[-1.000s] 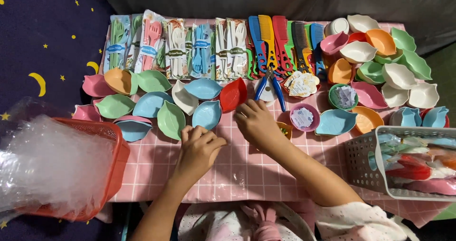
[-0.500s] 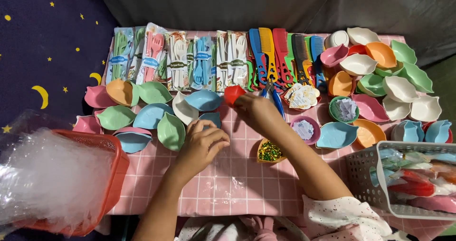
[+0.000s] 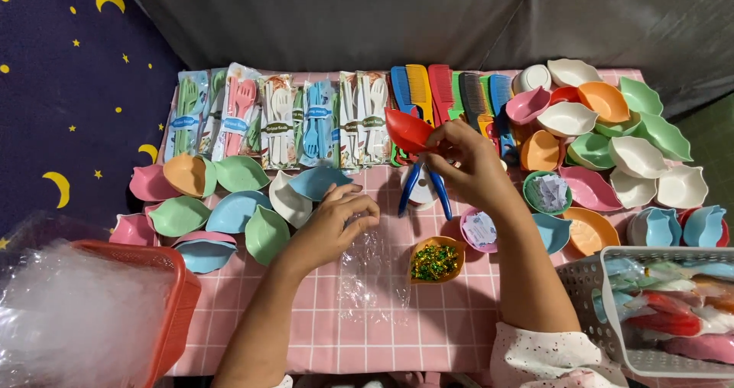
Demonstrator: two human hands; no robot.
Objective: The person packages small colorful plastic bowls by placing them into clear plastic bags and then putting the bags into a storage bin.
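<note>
While right hand [image 3: 466,159] pinches red dish [image 3: 407,130], left hand [image 3: 336,224] flat

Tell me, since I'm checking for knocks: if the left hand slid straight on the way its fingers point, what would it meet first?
The left hand points up and right over the clear bag. Going straight on, it would probably meet the blue-handled tool first, with the combs beyond. Height above the cloth is unclear.

Packaged cutlery sets [image 3: 279,120] and coloured combs [image 3: 451,90] are laid in a row along the far edge of the pink checked cloth [image 3: 306,319]. A red basket [image 3: 180,296] (stuffed with clear plastic bags) is placed left; a white basket [image 3: 604,311] is placed right.
</note>
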